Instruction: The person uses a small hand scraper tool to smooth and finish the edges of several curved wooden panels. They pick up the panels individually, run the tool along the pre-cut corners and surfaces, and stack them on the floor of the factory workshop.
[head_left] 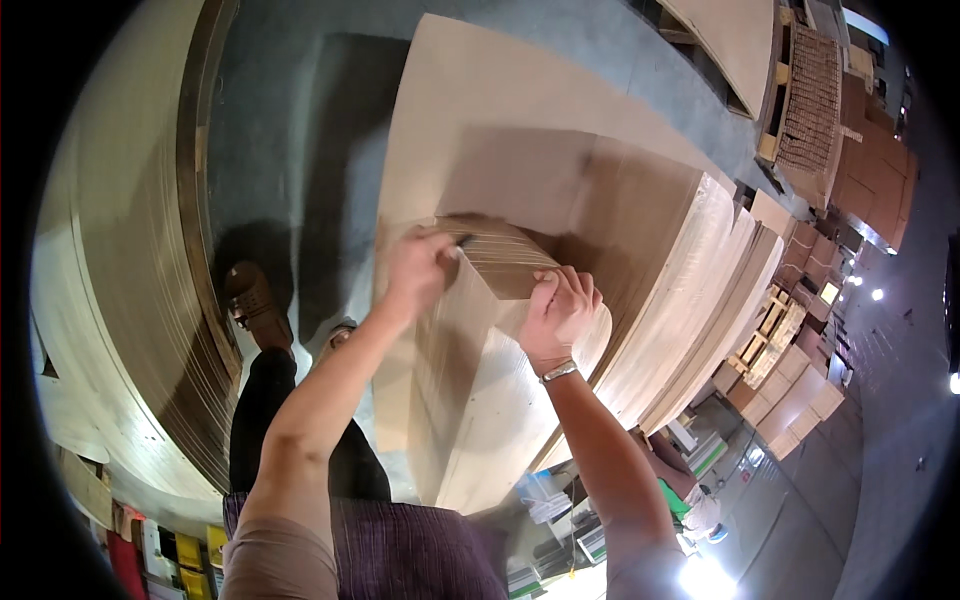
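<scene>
A tall stack of brown cardboard-like sheets (pixel 512 262) stands in front of me, with pale smooth sides. At its left corner is my left hand (pixel 418 268), smeared by motion and closed around a small dark thing (pixel 463 241) whose kind I cannot make out. My right hand (pixel 562 308) is closed at the stack's right corner, its fingers curled over the edge. A bracelet circles the right wrist. Beneath and beyond the stack lies a large brown sheet (pixel 490 80).
More stacked boards (pixel 660 310) stand close on the right. A long layered stack (pixel 130 280) curves along the left. My feet are on the grey floor (pixel 310 150) between them. Pallets (pixel 768 325), cartons (pixel 800 395) and a person in green (pixel 690 505) appear at the right.
</scene>
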